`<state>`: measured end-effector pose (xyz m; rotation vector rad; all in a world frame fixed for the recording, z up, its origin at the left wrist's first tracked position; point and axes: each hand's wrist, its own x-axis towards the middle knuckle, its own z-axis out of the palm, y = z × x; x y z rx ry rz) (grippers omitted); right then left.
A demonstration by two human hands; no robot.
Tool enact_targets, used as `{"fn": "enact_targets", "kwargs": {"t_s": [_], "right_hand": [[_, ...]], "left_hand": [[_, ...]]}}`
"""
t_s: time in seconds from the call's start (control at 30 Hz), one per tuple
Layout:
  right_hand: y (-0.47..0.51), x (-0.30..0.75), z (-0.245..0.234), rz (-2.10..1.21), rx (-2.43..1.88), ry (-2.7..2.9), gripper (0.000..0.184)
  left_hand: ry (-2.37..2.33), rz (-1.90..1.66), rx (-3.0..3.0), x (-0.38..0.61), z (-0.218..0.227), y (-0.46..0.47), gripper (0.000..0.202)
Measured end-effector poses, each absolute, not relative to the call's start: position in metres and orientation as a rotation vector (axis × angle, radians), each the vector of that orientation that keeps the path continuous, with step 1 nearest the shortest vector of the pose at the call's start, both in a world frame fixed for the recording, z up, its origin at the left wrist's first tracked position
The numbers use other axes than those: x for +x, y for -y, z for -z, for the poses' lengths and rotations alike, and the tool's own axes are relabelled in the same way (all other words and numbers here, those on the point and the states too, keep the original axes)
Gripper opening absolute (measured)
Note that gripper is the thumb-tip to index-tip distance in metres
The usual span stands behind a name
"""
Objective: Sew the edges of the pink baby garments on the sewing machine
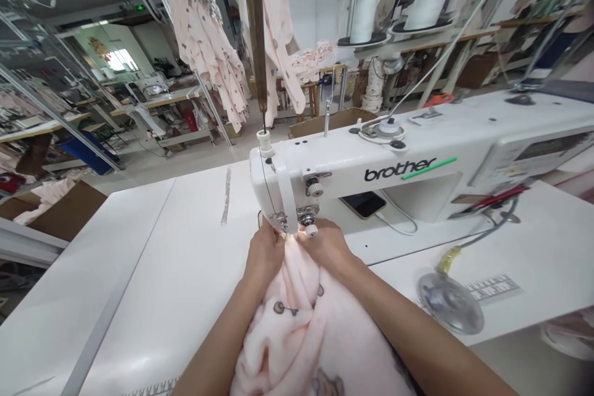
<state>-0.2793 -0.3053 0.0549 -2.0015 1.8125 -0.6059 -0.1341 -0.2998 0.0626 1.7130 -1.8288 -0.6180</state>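
A pale pink, fluffy fabric piece (301,322) with small brown printed figures runs from my lap up to the needle area of a white sewing machine (343,164). On the left of the needle, my left hand (265,249) is closed on the fabric's edge. My right hand (325,241) presses and grips the fabric on the other side, close under the machine head. The fingertips of both hands are partly hidden by the machine head. A small light shines on the fabric between them. The needle and presser foot cannot be made out.
A phone (364,203) with a white cable lies behind the machine arm. A clear round-based object (450,300) sits on the table (185,284) at right. Thread cones (365,9) stand beyond. Pink garments (204,43) hang ahead; a cardboard box (60,210) is at left.
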Motion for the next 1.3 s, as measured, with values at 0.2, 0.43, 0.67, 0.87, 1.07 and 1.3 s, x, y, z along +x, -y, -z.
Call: {"fn": "enact_targets", "kwargs": {"t_s": [0.2,0.43,0.67,0.87,1.07,1.3], "right_hand": [[0.304,-0.277,-0.060,0.596,-2.006,-1.829,0.016],[0.308,-0.275,-0.053,0.581,-2.032,-1.872,0.016],[0.311,-0.273,-0.053,0.556,-2.064,-1.919,0.023],[0.310,-0.270,-0.051,0.574,-2.059,-1.979,0.021],[0.310,-0.267,-0.049,0.630,-2.065,-2.004,0.022],[0.308,-0.266,-0.049,0.681,-2.064,-2.014,0.025]], "left_hand": [[1.825,0.581,1.730,-0.134,-0.060,0.302,0.011],[1.835,0.553,1.747,-0.134,-0.060,0.303,0.012],[1.831,0.510,1.755,-0.134,-0.060,0.305,0.016],[1.826,0.482,1.756,-0.136,-0.062,0.304,0.019],[1.829,0.483,1.739,-0.135,-0.061,0.304,0.019],[1.872,0.546,1.706,-0.126,-0.064,0.305,0.016]]}}
